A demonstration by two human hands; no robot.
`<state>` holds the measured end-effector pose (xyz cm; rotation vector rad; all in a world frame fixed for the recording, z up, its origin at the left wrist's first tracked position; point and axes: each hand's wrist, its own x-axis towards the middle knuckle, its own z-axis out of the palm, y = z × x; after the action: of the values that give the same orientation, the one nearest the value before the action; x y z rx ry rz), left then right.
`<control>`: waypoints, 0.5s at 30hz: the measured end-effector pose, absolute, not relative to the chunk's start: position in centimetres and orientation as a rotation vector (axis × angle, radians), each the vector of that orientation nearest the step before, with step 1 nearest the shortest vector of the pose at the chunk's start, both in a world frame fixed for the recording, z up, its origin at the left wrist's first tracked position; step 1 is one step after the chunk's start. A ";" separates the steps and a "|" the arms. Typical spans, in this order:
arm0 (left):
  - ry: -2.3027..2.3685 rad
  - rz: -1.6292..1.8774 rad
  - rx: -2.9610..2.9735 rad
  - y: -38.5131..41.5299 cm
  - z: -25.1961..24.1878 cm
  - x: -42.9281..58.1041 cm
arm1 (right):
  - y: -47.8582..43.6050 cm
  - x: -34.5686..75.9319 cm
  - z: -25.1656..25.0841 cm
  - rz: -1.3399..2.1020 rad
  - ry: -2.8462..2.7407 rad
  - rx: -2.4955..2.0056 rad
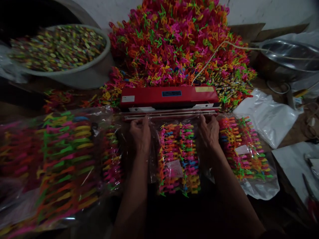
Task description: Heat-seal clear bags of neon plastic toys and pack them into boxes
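Note:
A clear plastic bag (178,149) packed with rows of small bright plastic toys lies before me, a small paper label inside it. Its far edge reaches the sealing strip of a red bag sealer (169,97). At the left corner of that edge, my left hand (141,134) has its fingers closed on the bag. My right hand (209,131) pinches the opposite corner in the same way. Both sets of fingertips are close to the sealer's front, and whether they touch it I cannot tell. The lower part of the bag hangs over a dark area.
More filled bags lie left (67,166) and right (245,149). Behind the sealer rises a big heap of loose plastic pieces (171,39), crossed by a pale cord (211,56). A tub of small pieces (107,49), a metal bowl (294,56), plastic bags (269,113) and scissors (310,196) stand around.

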<state>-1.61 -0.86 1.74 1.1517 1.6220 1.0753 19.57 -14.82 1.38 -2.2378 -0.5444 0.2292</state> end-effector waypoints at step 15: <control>1.724 1.031 1.275 1.3 0.8 -2.0 | -11.2 18.4 2.6 0.288 -0.519 -2.278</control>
<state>-2.01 1.33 0.79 1.2754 1.7241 1.0307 18.41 -11.17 2.57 -2.2776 -0.5189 0.2883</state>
